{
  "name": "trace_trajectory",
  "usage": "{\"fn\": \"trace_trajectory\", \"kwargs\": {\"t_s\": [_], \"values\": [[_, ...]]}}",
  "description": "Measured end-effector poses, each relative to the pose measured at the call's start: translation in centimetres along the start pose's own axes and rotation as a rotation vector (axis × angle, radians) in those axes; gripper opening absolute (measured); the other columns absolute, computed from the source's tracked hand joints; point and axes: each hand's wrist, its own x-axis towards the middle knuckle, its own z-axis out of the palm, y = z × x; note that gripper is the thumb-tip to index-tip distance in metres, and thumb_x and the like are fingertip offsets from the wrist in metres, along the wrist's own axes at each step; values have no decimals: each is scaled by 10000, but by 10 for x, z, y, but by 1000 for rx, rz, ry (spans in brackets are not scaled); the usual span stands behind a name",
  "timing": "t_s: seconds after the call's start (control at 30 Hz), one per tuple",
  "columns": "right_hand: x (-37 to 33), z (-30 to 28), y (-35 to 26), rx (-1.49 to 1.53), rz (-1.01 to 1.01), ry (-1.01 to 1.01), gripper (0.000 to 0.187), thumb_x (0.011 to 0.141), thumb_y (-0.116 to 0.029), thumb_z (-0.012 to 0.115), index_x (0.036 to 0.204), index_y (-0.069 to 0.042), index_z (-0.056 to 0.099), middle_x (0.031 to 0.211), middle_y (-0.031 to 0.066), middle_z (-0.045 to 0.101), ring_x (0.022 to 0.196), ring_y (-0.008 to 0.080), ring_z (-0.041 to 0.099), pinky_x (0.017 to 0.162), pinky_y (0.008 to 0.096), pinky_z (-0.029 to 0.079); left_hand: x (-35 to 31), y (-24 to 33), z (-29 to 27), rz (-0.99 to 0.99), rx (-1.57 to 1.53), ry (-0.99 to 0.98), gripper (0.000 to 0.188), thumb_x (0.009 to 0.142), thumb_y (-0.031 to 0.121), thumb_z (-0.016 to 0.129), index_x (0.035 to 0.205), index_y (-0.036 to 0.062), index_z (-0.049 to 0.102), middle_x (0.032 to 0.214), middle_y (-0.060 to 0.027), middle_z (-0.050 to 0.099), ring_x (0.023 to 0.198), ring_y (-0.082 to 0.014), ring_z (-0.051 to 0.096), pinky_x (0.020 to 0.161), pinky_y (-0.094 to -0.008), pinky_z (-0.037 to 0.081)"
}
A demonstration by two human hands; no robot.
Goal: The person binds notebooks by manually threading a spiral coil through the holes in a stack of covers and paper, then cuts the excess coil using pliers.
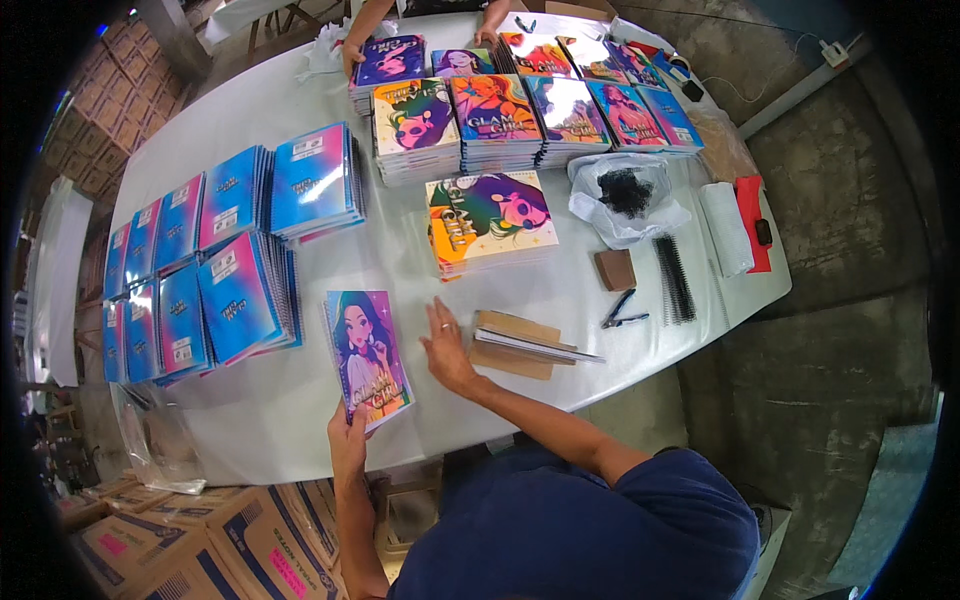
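Note:
A spiral notebook (368, 345) with a purple cover and a drawn long-haired figure is tilted above the table's near edge. My left hand (348, 435) grips it by its lower end. My right hand (446, 348) is just right of the notebook, apart from it, fingers spread and holding nothing. Beside that hand lies a brown cardboard piece (515, 370) with a thin white-edged stack (530, 343) on it. Beyond my right hand sits a short pile of notebooks (490, 225) with a cream, orange and purple cover.
Blue-pink notebook stacks (240, 290) stand at left, more stacks (495, 115) at back, near a co-worker's hands (352, 58). At right are a plastic bag of black bits (628, 195), brown block (615, 270), pliers (625, 312), and black spiral coils (675, 280). Cartons (260, 545) stand below.

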Motion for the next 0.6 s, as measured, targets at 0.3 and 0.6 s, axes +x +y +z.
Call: {"fn": "trace_trajectory", "kwargs": {"t_s": [0.3,0.6], "values": [[-45,-119,-51,286,-275,-108,850,801,-113,750,1469,-15,235,1508,218,283,1385,347,307,1135,411,268,-118,40,56,189,526,-19,464,977,154,511,1420,45,427,1003,-150,707,869,-207,676,810,-310,501],[-58,-181,-11,388,-174,-1356,327,720,-42,815,1021,-7,693,982,46,712,883,118,638,830,291,508,-292,0,155,93,459,-38,581,965,217,485,1508,186,281,947,-142,713,868,-316,692,795,-373,526]]}}
